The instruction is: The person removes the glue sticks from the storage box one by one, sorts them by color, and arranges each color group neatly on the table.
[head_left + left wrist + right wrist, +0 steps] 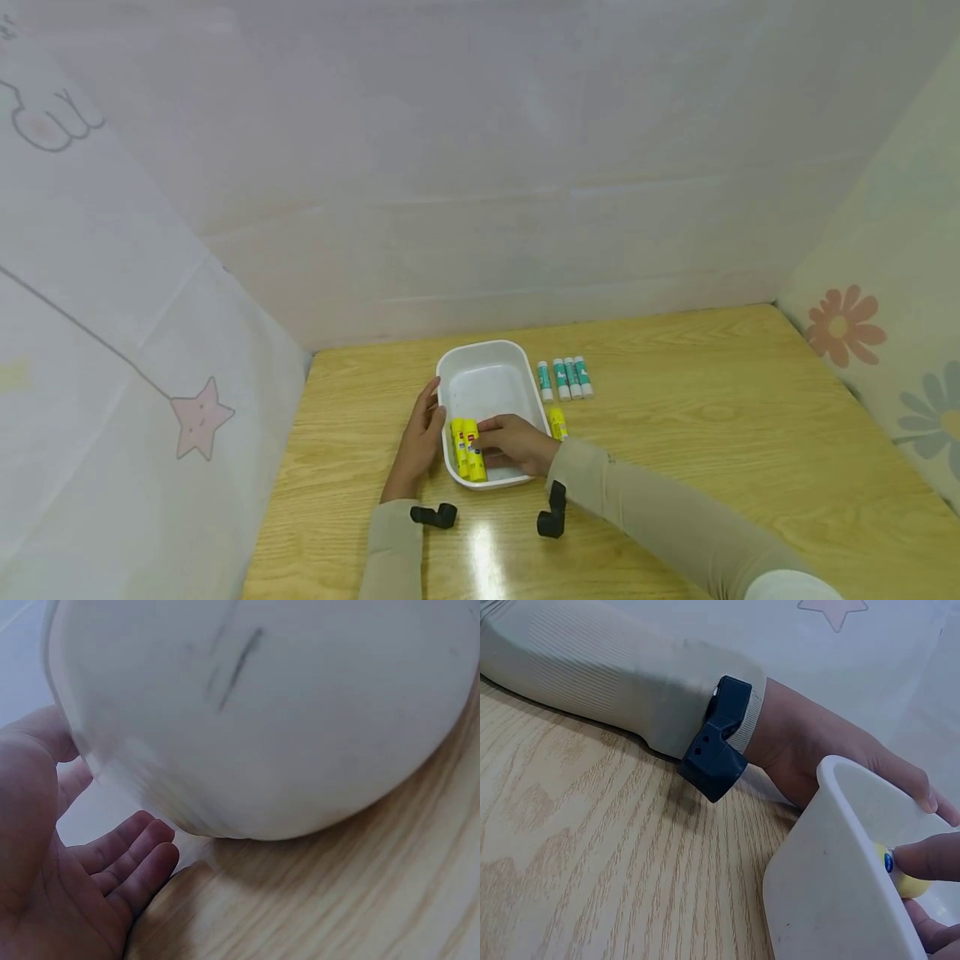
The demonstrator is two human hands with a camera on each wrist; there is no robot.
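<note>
A white plastic tray (495, 387) stands on the wooden table. Along its left side, my left hand (417, 442) holds the rim, thumb on the edge; its other fingers curve loosely outside the wall in the left wrist view. My right hand (517, 443) reaches inside over the tray's right rim. It pinches a yellow glue stick (476, 458), which lies beside another yellow glue stick (459, 446) in the near left corner. In the right wrist view, the thumb presses on the yellow stick (911, 885), partly hidden by the tray wall (832, 877).
Just right of the tray, a yellow glue stick (558, 423) lies on the table. Behind it lie several green-and-white glue sticks (573, 377), one of them (544, 381) closer to the tray. Patterned cloth walls (480, 208) stand around the table (720, 417).
</note>
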